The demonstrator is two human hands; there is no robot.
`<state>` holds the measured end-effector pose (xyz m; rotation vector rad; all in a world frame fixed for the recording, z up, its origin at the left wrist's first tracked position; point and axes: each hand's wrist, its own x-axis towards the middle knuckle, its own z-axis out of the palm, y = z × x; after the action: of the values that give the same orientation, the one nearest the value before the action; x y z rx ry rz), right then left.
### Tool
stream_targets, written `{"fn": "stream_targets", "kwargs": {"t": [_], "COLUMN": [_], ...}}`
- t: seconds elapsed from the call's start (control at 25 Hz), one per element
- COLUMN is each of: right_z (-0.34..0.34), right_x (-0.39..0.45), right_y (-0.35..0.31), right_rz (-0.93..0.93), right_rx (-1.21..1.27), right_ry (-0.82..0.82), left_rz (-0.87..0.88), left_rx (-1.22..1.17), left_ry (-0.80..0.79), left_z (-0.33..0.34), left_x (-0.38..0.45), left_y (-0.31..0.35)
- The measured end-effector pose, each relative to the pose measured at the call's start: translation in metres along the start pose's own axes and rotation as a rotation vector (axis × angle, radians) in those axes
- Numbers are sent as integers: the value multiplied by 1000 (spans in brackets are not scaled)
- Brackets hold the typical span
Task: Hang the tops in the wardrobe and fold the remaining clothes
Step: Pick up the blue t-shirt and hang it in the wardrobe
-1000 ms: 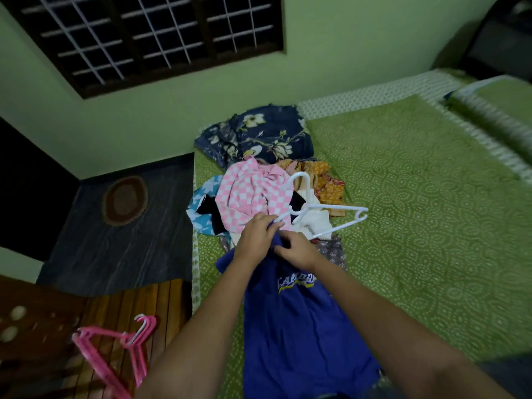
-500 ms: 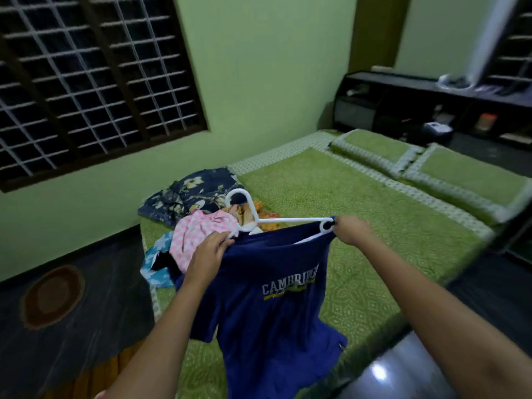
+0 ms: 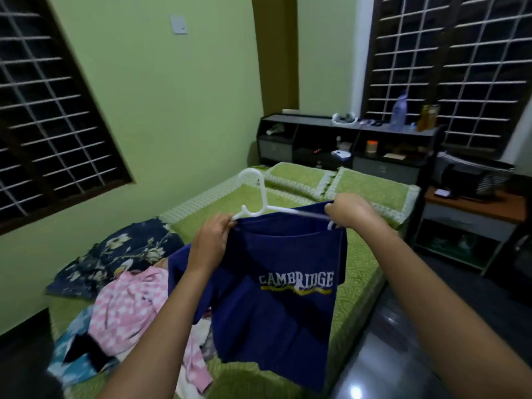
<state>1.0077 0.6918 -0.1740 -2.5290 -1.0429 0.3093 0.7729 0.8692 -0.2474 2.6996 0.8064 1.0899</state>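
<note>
A navy blue T-shirt (image 3: 282, 306) with "CAMBRIDGE" printed on it hangs in the air over the bed, on a white plastic hanger (image 3: 257, 197) whose hook points up. My left hand (image 3: 211, 240) grips the shirt's left shoulder at the hanger's left end. My right hand (image 3: 349, 210) grips the right shoulder and the hanger's right end. A pile of clothes lies on the bed at lower left: a pink checked garment (image 3: 129, 309), a dark floral one (image 3: 121, 251), a light blue one (image 3: 72, 361).
The green bed (image 3: 357, 272) has two pillows (image 3: 374, 188) at its head, before a dark shelf unit (image 3: 345, 142). A bedside table (image 3: 472, 214) stands at the right. Barred windows fill the left and right walls. Dark glossy floor (image 3: 403, 341) runs along the bed's right side.
The shirt on its hanger has been lifted off the bed and spread between my hands. The view swung up and right, from the clothes pile toward the head of the bed.
</note>
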Motion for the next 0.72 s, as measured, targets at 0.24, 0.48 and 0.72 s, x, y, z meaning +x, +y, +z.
{"fn": "stream_targets", "kwargs": {"t": [0.24,0.48,0.72], "right_z": [-124,-147,-181], "right_x": [18,66,103], "right_y": [126,228,301], "right_rz": [-201,-261,-198], "right_rx": [161,-8,141], "right_ry": [239,305,447], "left_rz": [135,235,389], "left_rx": [-221,-374,-503], "left_ry": [39,35,-160], "left_z": [75,152,230], "left_x": [106,195,267], "left_y": [82,176,279]}}
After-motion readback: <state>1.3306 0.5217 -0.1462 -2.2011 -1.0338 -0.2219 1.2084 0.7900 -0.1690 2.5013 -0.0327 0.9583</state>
